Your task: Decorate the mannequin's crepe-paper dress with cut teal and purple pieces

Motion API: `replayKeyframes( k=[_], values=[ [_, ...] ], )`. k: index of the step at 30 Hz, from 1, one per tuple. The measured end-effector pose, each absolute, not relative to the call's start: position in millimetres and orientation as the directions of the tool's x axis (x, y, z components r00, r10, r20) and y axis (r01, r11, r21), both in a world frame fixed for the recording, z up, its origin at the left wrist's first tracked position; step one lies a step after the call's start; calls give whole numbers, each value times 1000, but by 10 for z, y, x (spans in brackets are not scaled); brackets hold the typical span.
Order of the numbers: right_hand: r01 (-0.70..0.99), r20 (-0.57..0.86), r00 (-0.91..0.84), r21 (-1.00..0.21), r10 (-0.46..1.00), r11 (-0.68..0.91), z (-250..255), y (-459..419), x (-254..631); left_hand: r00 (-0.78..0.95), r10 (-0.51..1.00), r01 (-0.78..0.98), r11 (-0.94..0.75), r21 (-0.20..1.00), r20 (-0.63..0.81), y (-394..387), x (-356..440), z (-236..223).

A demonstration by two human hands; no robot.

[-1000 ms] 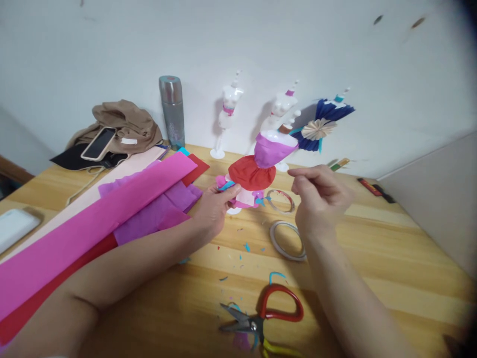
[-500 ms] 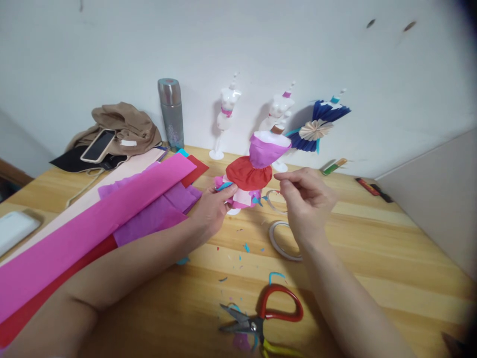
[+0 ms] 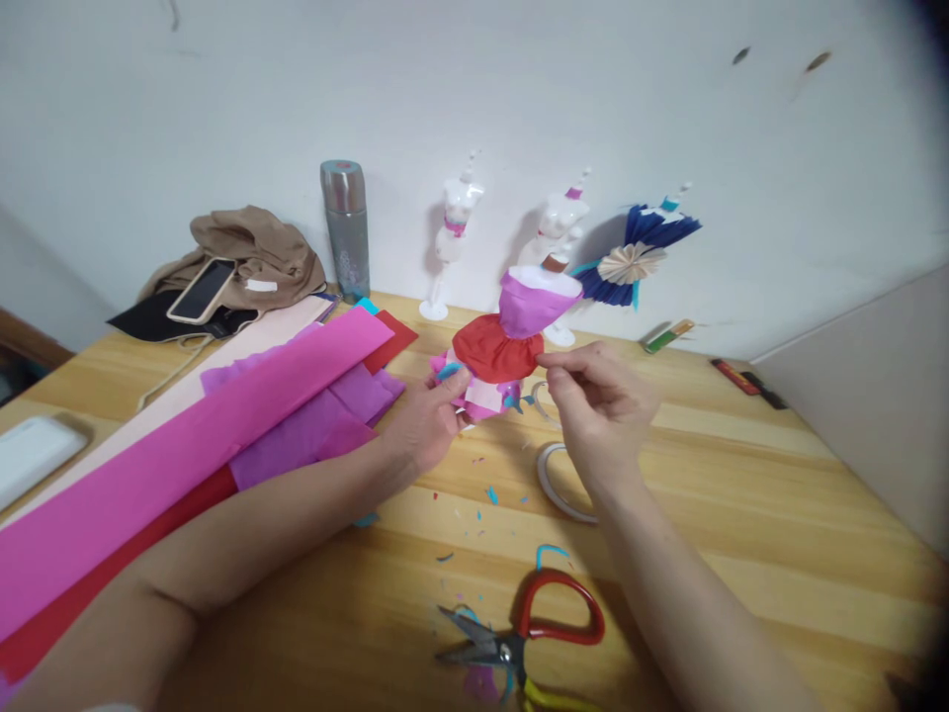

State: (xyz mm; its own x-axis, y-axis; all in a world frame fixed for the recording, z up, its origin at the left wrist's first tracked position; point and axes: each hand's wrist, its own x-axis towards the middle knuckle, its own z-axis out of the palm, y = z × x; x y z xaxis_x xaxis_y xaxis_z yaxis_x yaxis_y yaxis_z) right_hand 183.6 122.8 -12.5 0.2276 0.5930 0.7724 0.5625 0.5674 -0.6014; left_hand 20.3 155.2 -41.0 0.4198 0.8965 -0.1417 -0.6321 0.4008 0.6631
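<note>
A small dress form [image 3: 540, 300] wears a purple paper bodice, a puffed red skirt [image 3: 495, 348] and a pink lower layer [image 3: 485, 398] with pale and blue pieces. My left hand [image 3: 434, 420] grips the lower layer from the left, thumb on top near a blue scrap. At the right edge of the red skirt is my right hand [image 3: 604, 400], its thumb and index finger pinched together and the fingertips at the paper. Whatever may be between those fingertips is too small to make out.
Open scissors [image 3: 511, 643] lie in front among paper scraps. A tape roll [image 3: 563, 485] is beside my right wrist. Long pink paper [image 3: 200, 425] covers the left. Behind stand a thermos [image 3: 346, 232], a white mannequin [image 3: 454, 232] and a blue-dressed mannequin [image 3: 652, 242].
My right hand has moved slightly left, bringing its pinched fingertips from beside the red skirt to its edge. My left hand keeps its grip on the lower layer.
</note>
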Motion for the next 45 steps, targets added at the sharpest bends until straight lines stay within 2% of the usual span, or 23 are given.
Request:
replayKeyframes(
  k=[4,9,12,15,18,22,29,36,45],
  values=[
    [553,770,223,-605,598,573,-107,1205,1806,431,885,-660,442,608,-175,1545,187,-419],
    [583,789,207,-575,579,575,-90,1228,1943,411,883,-634,456,625,-228,1559,174,-435],
    [578,762,247,-612,599,540,-90,1269,2067,363,888,-642,458,615,-283,1566,170,-456],
    [526,656,292,-718,696,455,-91,1310,2149,364,872,-640,490,592,-327,1556,171,-436],
    [392,454,337,-864,825,315,-89,1346,2191,335,865,-652,499,570,-373,1536,179,-384],
    [325,333,314,-918,889,229,-82,1373,2239,320,851,-676,513,529,-417,1528,184,-347],
    [370,180,166,-923,970,108,-9,1332,2296,393,836,-667,545,507,-381,1546,147,-381],
    [394,98,122,-918,988,42,38,1325,2315,384,838,-675,541,502,-387,1575,126,-439],
    [592,11,-52,-805,999,40,77,1275,2444,399,890,-642,443,626,-222,1567,149,-566]
  ],
)
